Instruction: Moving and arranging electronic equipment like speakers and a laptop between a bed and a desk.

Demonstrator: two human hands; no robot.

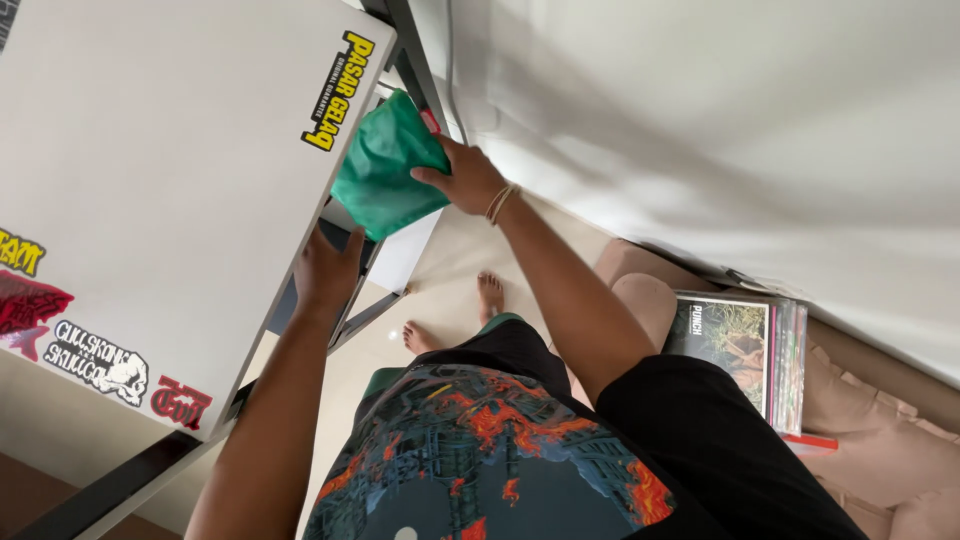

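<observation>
- pale floor tiles lay below our hands, with our bare feet planted on them and a white wall rising beyond our right hand.
- our right hand was closed on a green cloth, thumb across its lower corner, a thin bracelet at the wrist.
- the green cloth was pressed against the corner of a white tabletop, just above our left hand.
- our left hand rested at the tabletop's edge, fingers hooked under it out of sight, so we could not tell how tightly they gripped.
- stickers in yellow, red and black dotted the tabletop, one right beside the cloth.
- a dark metal frame ran beneath the tabletop, near the right hand.
- well off past the right forearm, a stack of sleeved records sat on a tan cushion.
</observation>
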